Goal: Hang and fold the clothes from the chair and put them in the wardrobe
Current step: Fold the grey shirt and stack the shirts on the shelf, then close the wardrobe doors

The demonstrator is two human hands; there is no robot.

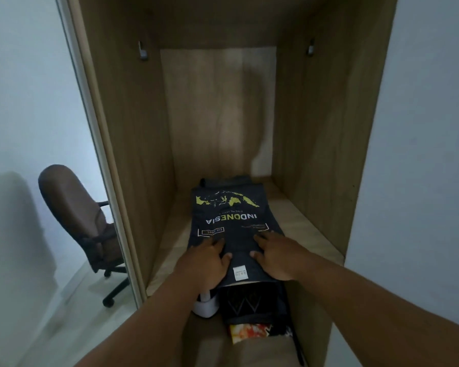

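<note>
A folded dark T-shirt (229,210) with a yellow map print and the word INDONESIA lies flat on the wardrobe shelf (310,229). My left hand (208,258) rests flat on its near left part, fingers spread. My right hand (274,256) lies flat on its near right part beside a small white label. The brown office chair (82,221) stands at the left, seen in the mirrored wardrobe door, and looks bare.
The wooden wardrobe compartment (326,115) is open, with metal brackets high on both side walls. Below the shelf edge are a white object (206,305), a dark patterned cloth (252,303) and a colourful item (249,331). White walls flank the wardrobe.
</note>
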